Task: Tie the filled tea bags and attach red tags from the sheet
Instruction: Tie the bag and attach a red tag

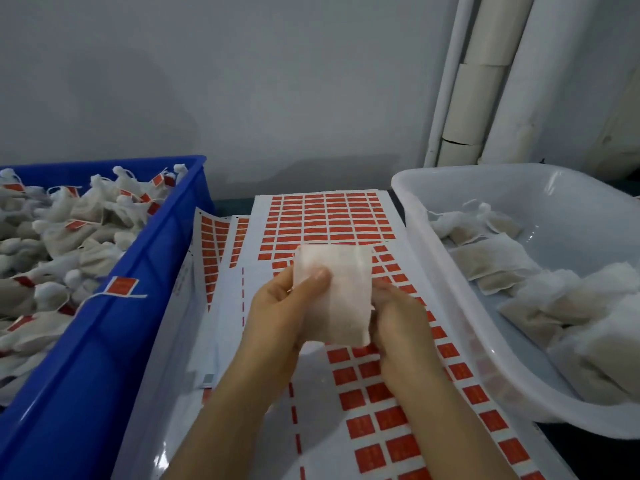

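A filled white tea bag [341, 289] is held upright over the sheet of red tags [377, 386]. My left hand [280, 313] grips the bag's left edge, thumb pressed on its front. My right hand [401, 323] holds the bag's right side from behind, its fingers mostly hidden by the bag. More red tags [329, 216] cover the sheet's far end.
A blue crate [104, 341] on the left is full of tied tea bags [62, 237] with red tags. A white tub [450, 289] on the right holds untied filled bags [540, 289]. Other tag sheets [214, 251] lie underneath. A wall and pipes stand behind.
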Motion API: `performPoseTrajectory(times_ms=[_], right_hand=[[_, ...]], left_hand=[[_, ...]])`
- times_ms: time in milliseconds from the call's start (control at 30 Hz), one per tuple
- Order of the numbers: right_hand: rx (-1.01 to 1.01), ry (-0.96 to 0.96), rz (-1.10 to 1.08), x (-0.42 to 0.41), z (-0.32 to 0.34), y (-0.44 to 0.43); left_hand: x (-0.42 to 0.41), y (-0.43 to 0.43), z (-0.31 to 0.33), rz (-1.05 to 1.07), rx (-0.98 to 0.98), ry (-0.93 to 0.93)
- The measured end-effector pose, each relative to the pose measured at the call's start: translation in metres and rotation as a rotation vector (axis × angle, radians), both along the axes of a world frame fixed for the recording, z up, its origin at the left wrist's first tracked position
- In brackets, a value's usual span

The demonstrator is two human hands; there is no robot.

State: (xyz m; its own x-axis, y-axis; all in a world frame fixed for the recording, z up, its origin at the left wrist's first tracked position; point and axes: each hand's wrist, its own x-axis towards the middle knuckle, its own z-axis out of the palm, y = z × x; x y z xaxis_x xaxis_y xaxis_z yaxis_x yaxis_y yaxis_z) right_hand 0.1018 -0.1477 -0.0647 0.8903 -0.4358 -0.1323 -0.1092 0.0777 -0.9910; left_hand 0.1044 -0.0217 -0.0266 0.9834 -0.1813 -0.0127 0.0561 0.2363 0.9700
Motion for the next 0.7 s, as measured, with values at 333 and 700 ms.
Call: performPoseTrajectory(times_ms=[333, 700], right_hand=[[-0.237, -0.206, -0.109, -0.012, 0.021, 0.021], [-0.375, -0.290, 0.074, -0.016, 0.007, 0.043]], left_hand=[[0.005, 0.008, -0.026, 0.294, 0.179, -0.056], [-0.005, -0.005, -0.037, 0.276, 0.485, -0.347]])
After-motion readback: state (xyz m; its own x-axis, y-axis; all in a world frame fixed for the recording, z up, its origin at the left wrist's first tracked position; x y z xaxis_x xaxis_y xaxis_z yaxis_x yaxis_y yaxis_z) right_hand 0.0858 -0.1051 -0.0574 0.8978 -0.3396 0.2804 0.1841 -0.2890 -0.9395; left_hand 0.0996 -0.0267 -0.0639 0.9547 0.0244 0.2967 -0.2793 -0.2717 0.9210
